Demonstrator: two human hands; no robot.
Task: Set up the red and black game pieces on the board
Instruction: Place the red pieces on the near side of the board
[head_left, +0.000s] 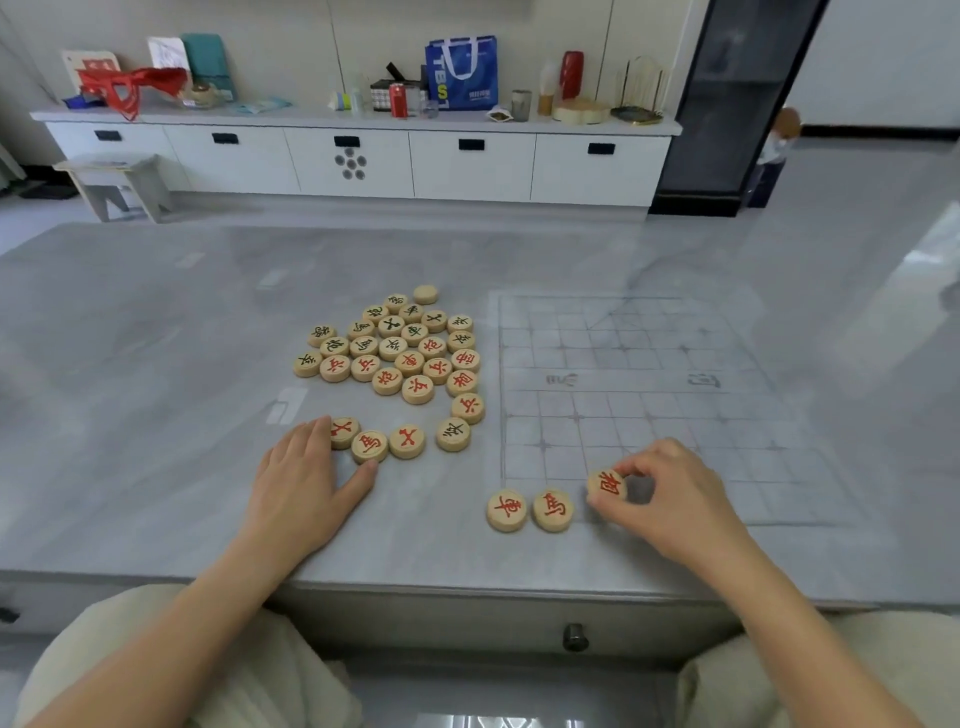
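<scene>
A faint transparent game board (644, 395) with a printed grid lies on the grey table, right of centre. Two red-marked wooden discs (506, 510) (552, 511) sit side by side at the board's near left corner. Just right of them my right hand (670, 499) pinches a third red disc (607, 485), tilted, low over the board's near edge. A pile of red and black discs (395, 348) lies left of the board. My left hand (301, 483) rests flat on the table, fingers touching a near red disc (344, 432) beside two more red discs (370, 446) (407, 441).
A black-marked disc (453, 434) lies alone between the pile and the board. The table's front edge (467, 592) runs close to my lap. A white cabinet (353, 161) with clutter on top stands against the far wall.
</scene>
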